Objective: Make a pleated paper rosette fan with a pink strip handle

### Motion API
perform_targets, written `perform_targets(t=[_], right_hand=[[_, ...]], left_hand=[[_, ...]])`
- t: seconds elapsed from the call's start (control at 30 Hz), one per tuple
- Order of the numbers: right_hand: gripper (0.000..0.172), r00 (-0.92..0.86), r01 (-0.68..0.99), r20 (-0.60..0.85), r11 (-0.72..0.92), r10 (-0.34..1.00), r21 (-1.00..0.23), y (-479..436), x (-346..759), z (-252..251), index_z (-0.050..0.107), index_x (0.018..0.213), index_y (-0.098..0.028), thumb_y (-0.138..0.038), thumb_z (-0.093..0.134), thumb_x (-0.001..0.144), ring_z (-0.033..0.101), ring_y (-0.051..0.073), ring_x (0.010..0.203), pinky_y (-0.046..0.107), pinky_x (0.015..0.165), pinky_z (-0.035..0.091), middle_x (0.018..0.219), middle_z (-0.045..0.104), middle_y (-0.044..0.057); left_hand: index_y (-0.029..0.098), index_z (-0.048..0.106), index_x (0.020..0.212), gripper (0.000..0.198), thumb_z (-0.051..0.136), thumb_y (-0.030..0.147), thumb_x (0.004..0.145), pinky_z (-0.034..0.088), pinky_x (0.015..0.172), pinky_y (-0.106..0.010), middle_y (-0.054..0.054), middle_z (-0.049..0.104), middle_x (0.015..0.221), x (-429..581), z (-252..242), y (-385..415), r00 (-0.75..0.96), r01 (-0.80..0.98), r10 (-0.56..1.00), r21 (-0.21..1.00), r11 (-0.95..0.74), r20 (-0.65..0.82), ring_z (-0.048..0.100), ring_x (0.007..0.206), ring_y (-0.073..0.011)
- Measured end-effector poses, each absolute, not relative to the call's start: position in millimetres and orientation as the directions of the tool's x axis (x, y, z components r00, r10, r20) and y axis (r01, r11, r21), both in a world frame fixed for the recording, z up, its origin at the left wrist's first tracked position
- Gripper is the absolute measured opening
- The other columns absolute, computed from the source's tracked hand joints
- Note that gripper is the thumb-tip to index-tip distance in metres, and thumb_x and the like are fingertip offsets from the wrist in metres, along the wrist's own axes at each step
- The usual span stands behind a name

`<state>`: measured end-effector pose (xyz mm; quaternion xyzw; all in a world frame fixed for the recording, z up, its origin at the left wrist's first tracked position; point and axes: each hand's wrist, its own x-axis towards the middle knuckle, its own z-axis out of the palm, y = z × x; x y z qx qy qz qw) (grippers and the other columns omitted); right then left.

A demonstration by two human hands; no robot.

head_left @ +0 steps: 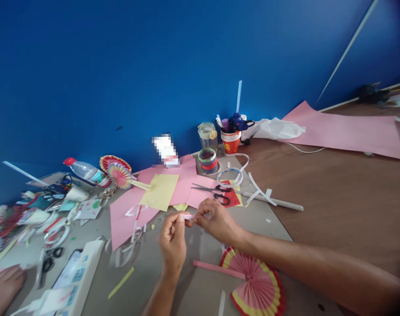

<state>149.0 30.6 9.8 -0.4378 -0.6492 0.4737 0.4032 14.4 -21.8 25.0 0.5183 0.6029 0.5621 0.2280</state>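
Note:
Between my two hands is a small pink paper strip (187, 217), pinched at both ends. The fingers of my left hand (174, 237) close on its left end. My right hand (216, 221) grips the other end between thumb and fingertips. Below my right forearm lies a pleated paper fan (259, 281) in pink, yellow and red, with a pink strip (216, 268) reaching left from its middle. Just beyond my hands, black-handled scissors (219, 189) rest on pink and red paper. A yellow sheet (162, 191) lies over pink sheets (124, 219) further left.
At the back stand a red cup of tools (231, 142), a jar (207, 134) and stacked tape rolls (208, 162). A power strip (84, 274), a bottle (88, 172) and paper scraps lie left. Another person's hand (7, 285) is at the lower left. A blue wall (137, 79) rises behind.

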Motion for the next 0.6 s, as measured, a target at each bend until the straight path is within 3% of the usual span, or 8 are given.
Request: perform_targets(t=[0.27, 0.4, 0.6], right_hand=[[0.014, -0.313, 0.202, 0.037, 0.104, 0.949, -0.974, 32.7, 152.5, 13.7, 0.064, 0.058, -0.019, -0.022, 0.071, 0.07, 0.053, 0.017, 0.08, 0.028, 0.075, 0.038, 0.077, 0.059, 0.002], [0.022, -0.316, 0.238, 0.018, 0.097, 0.949, -0.966, 35.4, 153.1, 9.8, 0.058, 0.052, -0.018, -0.023, 0.07, 0.069, 0.053, 0.017, 0.078, 0.028, 0.073, 0.038, 0.073, 0.059, 0.002], [0.02, -0.349, 0.321, -0.018, 0.102, 0.937, -0.942, 38.5, 154.7, 7.8, 0.055, 0.055, -0.018, -0.024, 0.065, 0.071, 0.055, 0.017, 0.079, 0.027, 0.073, 0.039, 0.075, 0.061, 0.003]], left_hand=[[0.018, 0.066, 0.083, 0.02, 0.055, 0.033, 0.087, 0.048, 0.065, -0.025, -0.001, 0.065, 0.067, 13.8, 26.0, -21.2, -0.345, 0.351, 0.886, 0.918, -0.184, 0.309, 0.062, 0.065, -0.014], [0.017, 0.063, 0.084, 0.019, 0.054, 0.033, 0.088, 0.048, 0.067, -0.027, 0.0, 0.065, 0.066, 13.0, 24.2, -21.0, -0.374, 0.276, 0.878, 0.94, -0.202, 0.298, 0.062, 0.065, -0.0144], [0.016, 0.063, 0.084, 0.019, 0.055, 0.033, 0.087, 0.047, 0.072, -0.029, -0.001, 0.066, 0.068, 9.8, 22.2, -20.4, -0.386, 0.17, 0.895, 0.97, -0.171, 0.225, 0.061, 0.065, -0.0142]])
